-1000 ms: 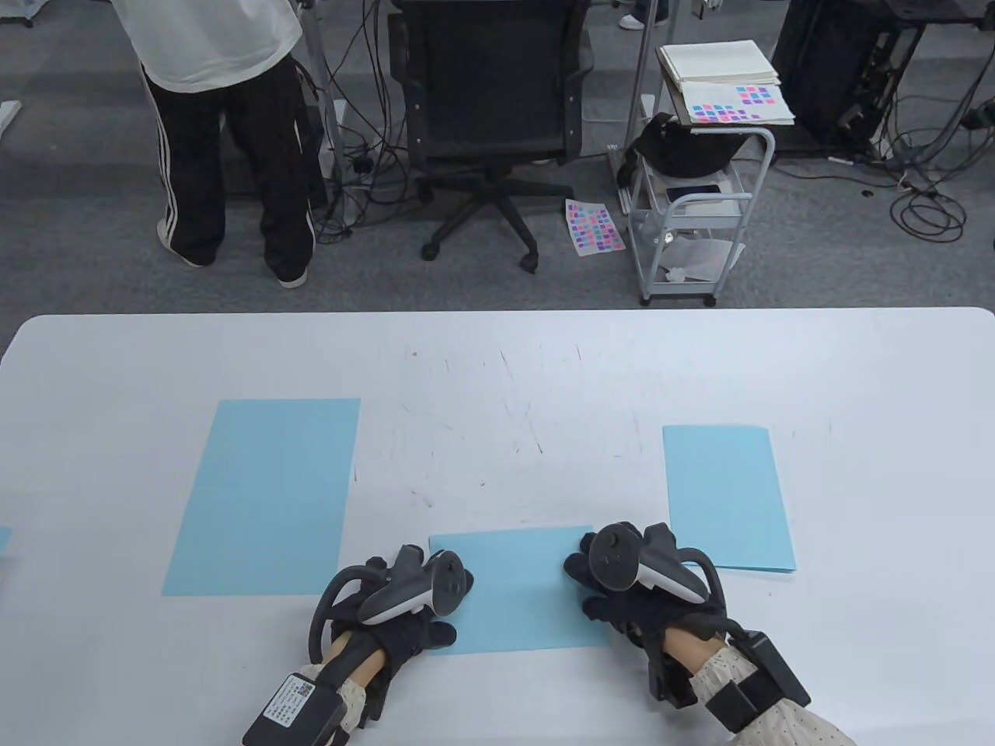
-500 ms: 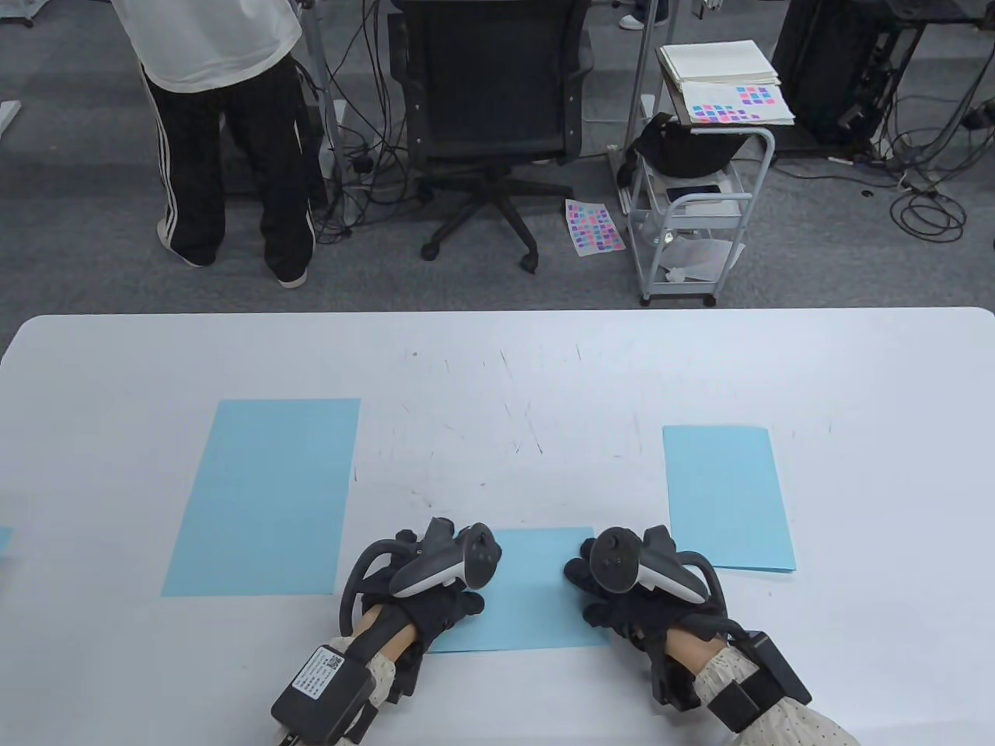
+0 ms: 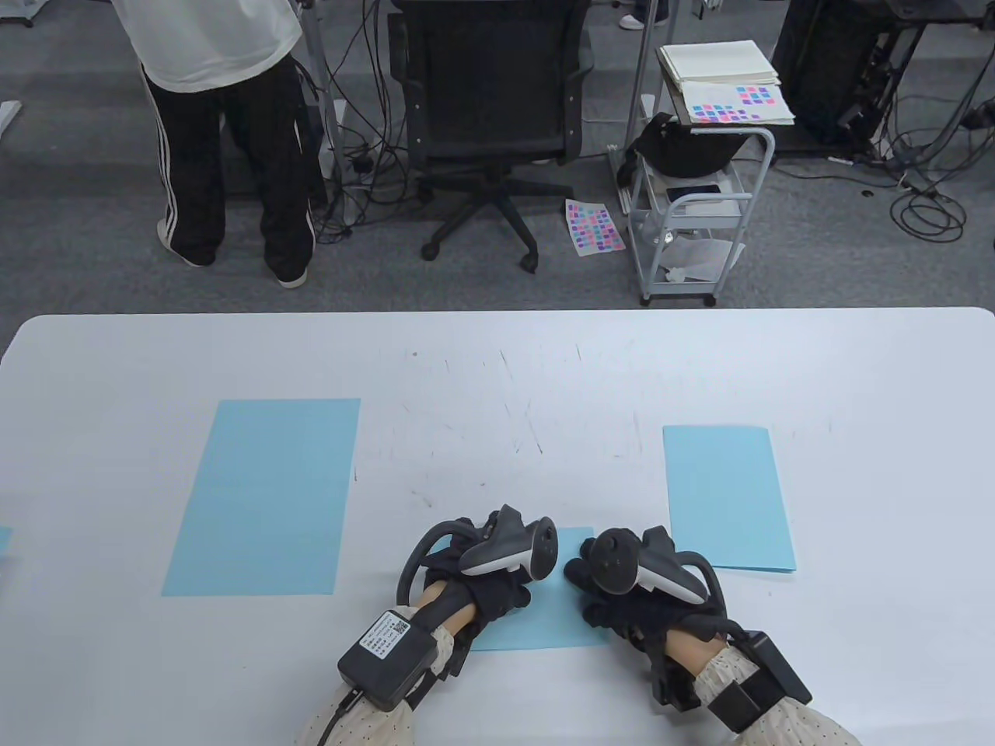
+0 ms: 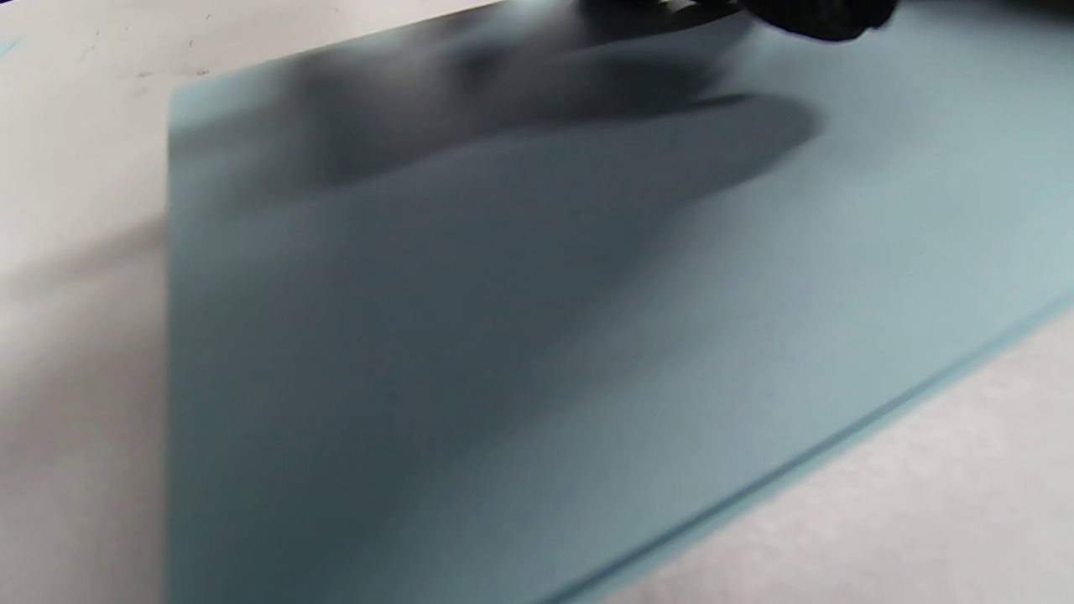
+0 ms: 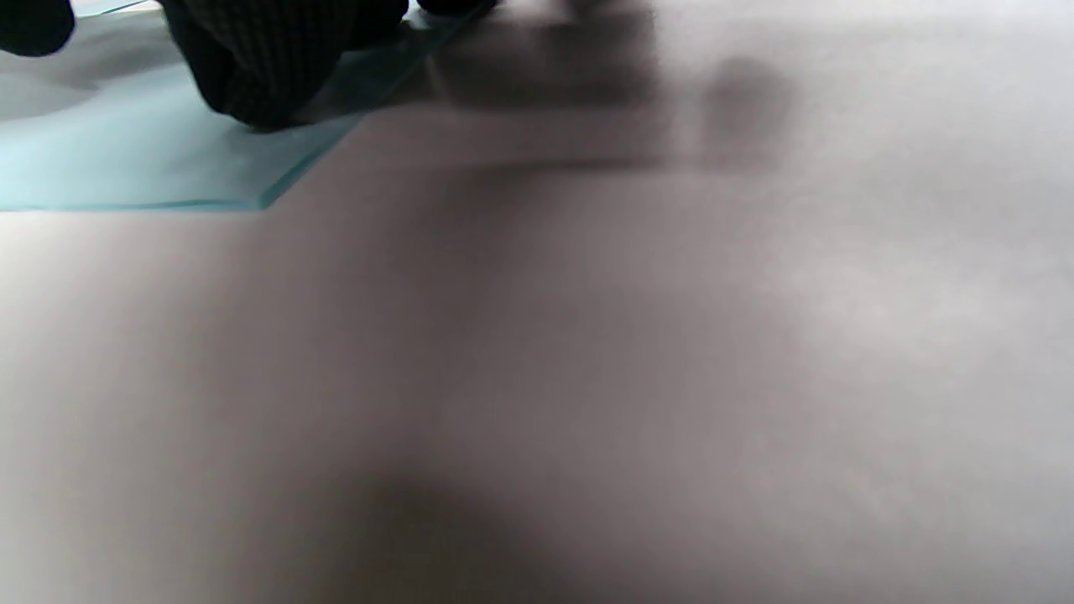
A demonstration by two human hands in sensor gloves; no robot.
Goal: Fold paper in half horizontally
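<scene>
The left hand lies palm down on the folded blue paper near the table's front edge, its gloved fingers spread flat over the sheet's middle rather than curled round anything. In the left wrist view only a dark fingertip shows at the top edge, resting on the paper, with the hand's shadow across the sheet. The right hand rests on the paper's right edge, close beside the left, the two trackers almost touching. From above its fingers look bent downward onto the sheet, and the right wrist view shows a gloved fingertip pressing on the paper near its corner; whether that hand pinches the edge or only presses it I cannot tell.

The folded paper lies flat on the white table, mostly hidden under both hands, with only its strip between the hands and its near edge visible. Its lower edge in the left wrist view shows as two thin layers lying together.

A larger unfolded blue sheet lies well apart to the left. Another folded blue sheet lies just beyond the right hand. Past the table stand an office chair, a small cart and a person.
</scene>
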